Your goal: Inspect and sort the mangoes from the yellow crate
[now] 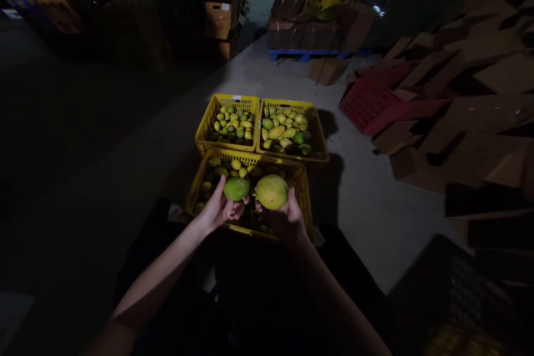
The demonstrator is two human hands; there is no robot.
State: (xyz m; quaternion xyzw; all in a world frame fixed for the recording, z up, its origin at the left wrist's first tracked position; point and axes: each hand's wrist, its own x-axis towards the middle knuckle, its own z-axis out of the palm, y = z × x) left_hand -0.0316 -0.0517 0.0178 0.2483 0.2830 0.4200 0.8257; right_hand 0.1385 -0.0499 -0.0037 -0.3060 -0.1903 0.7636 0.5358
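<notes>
My left hand (221,207) is closed around a green mango (236,188). A larger yellow-green mango (272,191) rests in my right hand (286,217), whose fingers curl under and around it. Both hands hover over the near yellow crate (306,194), which holds several mangoes. Behind it stand two more yellow crates side by side, the left crate (206,128) and the right crate (317,128), each filled with several green and yellow mangoes.
Flattened cardboard boxes (479,100) and red plastic crates (367,103) are piled at the right. A blue pallet (308,54) loaded with boxes stands at the back. A dark crate (459,295) sits at my lower right. The grey concrete floor (367,200) surrounds the crates.
</notes>
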